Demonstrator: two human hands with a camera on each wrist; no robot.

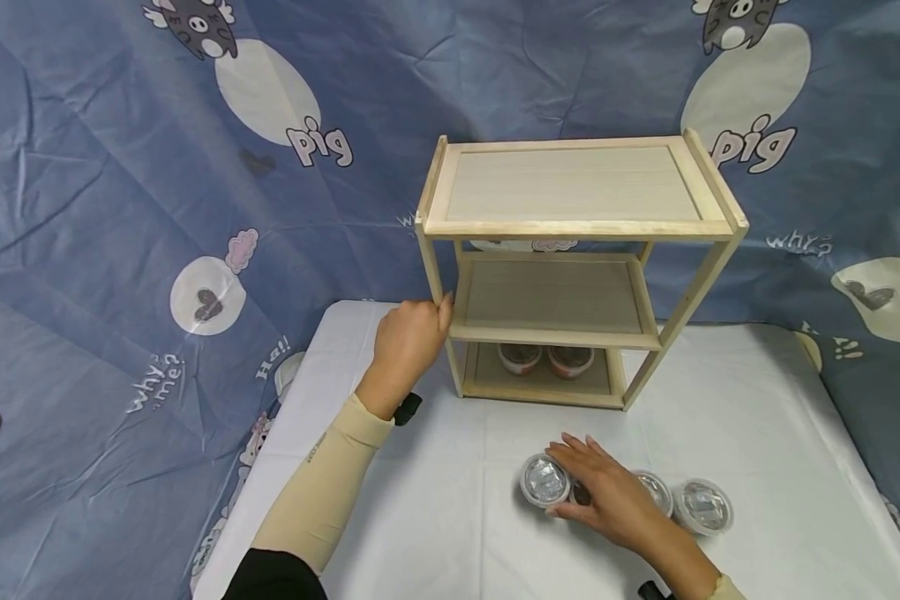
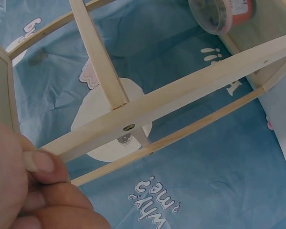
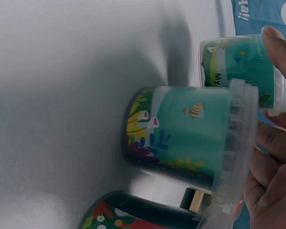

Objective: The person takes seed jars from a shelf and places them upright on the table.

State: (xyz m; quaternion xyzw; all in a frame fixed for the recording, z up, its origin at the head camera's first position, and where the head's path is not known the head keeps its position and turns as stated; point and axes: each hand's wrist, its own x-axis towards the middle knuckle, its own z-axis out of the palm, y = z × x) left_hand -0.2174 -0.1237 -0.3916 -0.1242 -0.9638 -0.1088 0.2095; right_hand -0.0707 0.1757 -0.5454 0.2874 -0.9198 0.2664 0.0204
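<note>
My left hand (image 1: 412, 333) grips the left front post of a small three-tier wooden shelf (image 1: 570, 229), its thumb lying along the wood at the middle tier. In the left wrist view, curled fingers meet the end of a pale wooden bar (image 2: 176, 95). Over the white table my right hand (image 1: 607, 496) pinches a small round tub (image 1: 545, 481) with a clear lid, thumb on one side and fingers on the other. Its green printed label (image 3: 240, 67) shows in the right wrist view. Beside it stands another green tub (image 3: 181, 133) with a bee picture; a red-patterned tub (image 3: 133, 214) is nearer.
Two tubs, one at the left (image 1: 520, 357) and one at the right (image 1: 571, 360), stand on the shelf's bottom tier. Right of my right hand are two lidded tubs, one partly hidden (image 1: 654, 492) and one in full view (image 1: 703, 507). A blue printed cloth (image 1: 120, 250) hangs behind the table.
</note>
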